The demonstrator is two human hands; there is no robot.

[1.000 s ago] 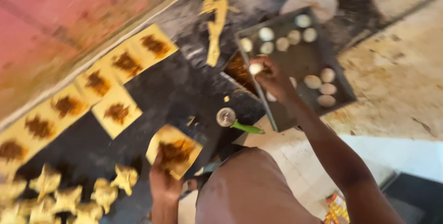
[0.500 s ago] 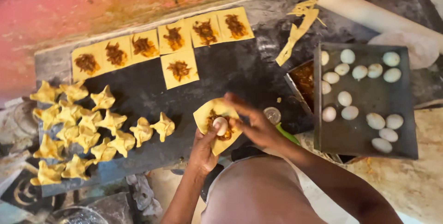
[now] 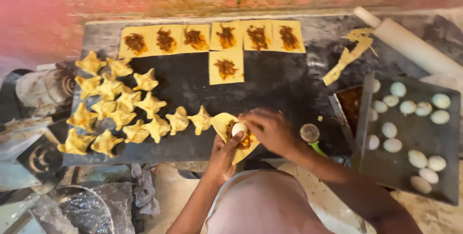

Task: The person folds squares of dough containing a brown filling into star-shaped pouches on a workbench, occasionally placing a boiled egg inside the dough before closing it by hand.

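My left hand (image 3: 223,156) cups a yellow dough square (image 3: 223,122) spread with brown filling, at the near edge of the dark work slab (image 3: 279,89). A white peeled egg (image 3: 238,129) rests on that filling. My right hand (image 3: 270,129) curls over the egg and the dough's right edge, fingertips touching both. Folded star-shaped dough parcels (image 3: 120,111) lie in a cluster left of my hands. Flat filled dough squares (image 3: 212,37) line the slab's far edge, with one more square (image 3: 226,67) below the row.
A dark tray (image 3: 415,132) with several peeled eggs sits at the right, a container of brown filling (image 3: 349,101) beside it. A white rolling pin (image 3: 410,43) and dough scraps (image 3: 349,53) lie at the back right. A round cutter with green handle (image 3: 311,135) is near my right wrist.
My right hand came back from the egg tray to the dough square in my left hand and set an egg on the filling. The camera view swung left.
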